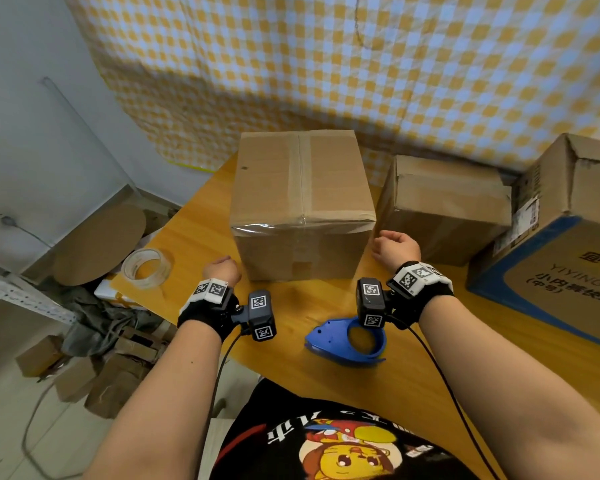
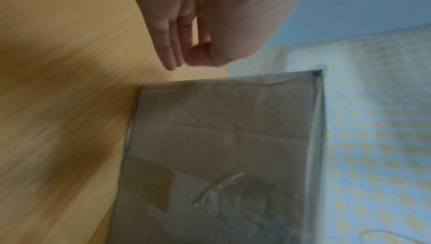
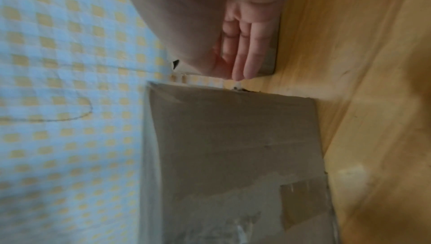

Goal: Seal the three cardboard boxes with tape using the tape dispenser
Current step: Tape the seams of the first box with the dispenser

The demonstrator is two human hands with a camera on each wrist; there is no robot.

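Observation:
A closed cardboard box (image 1: pixel 302 202) stands mid-table with tape along its top seam and clear tape over its front edge. My left hand (image 1: pixel 220 270) hovers by its lower left corner and my right hand (image 1: pixel 395 249) by its right side. Both are empty. In the left wrist view my left hand (image 2: pixel 184 59) has relaxed fingers just short of the box (image 2: pixel 221 146). The right wrist view shows my right hand (image 3: pixel 238 70) with straight fingers beside the box (image 3: pixel 233 146). The blue tape dispenser (image 1: pixel 347 337) lies on the table in front of the box, between my wrists, with no roll in it.
A second cardboard box (image 1: pixel 444 209) sits to the right, and a larger box with blue print (image 1: pixel 561 237) at the far right. A clear tape roll (image 1: pixel 148 268) lies near the left edge of the wooden table (image 1: pixel 201 237). A checked cloth hangs behind. Cardboard clutter covers the floor at left.

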